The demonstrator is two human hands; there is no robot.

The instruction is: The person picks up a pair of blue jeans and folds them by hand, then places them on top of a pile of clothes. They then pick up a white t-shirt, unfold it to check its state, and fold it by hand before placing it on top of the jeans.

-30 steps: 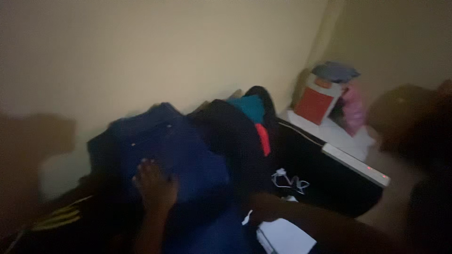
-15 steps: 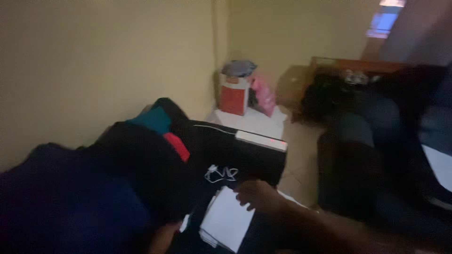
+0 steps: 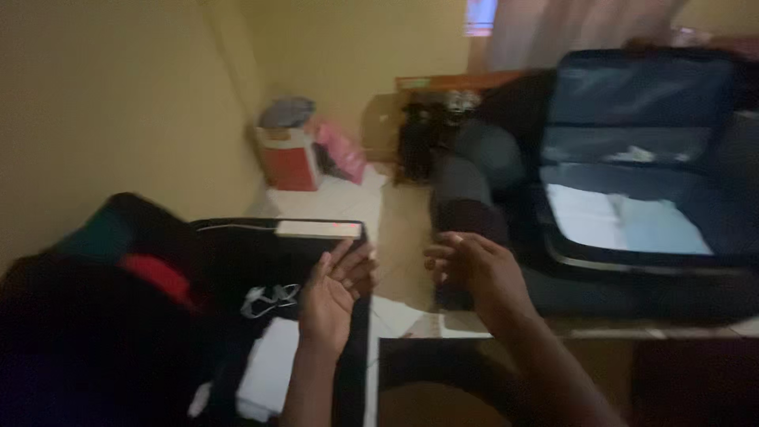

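Since half a second ago our view has swung right: the open dark blue fabric suitcase (image 3: 632,158), earlier cut off at the frame edge, now fills the upper right, and our right hand (image 3: 474,273) has lifted off the white paper it was reaching toward. Both our hands are now raised in mid-air, facing each other, close but not touching. Left hand (image 3: 336,292) is palm-up-ish with fingers loosely curled, grip wide and holding nothing; right hand has fingers spread and slightly bent, grip also wide and holding nothing. Under our left hand sits a black flat-topped surface (image 3: 237,253), its kind unclear in the dim blur, carrying a long white rectangular bar (image 3: 319,229) at its far edge, a tangled white cable (image 3: 269,299) just left of our left wrist, and a white sheet of paper (image 3: 273,368) nearer to us. Left of that is a dark clothing pile (image 3: 103,316) with red and teal patches. The suitcase lies on the floor, lid propped up, with pale blue and white folded items (image 3: 624,221) inside, well apart from our right hand. A red box (image 3: 288,162) and a pink bag (image 3: 341,150) sit in the far wall corner.
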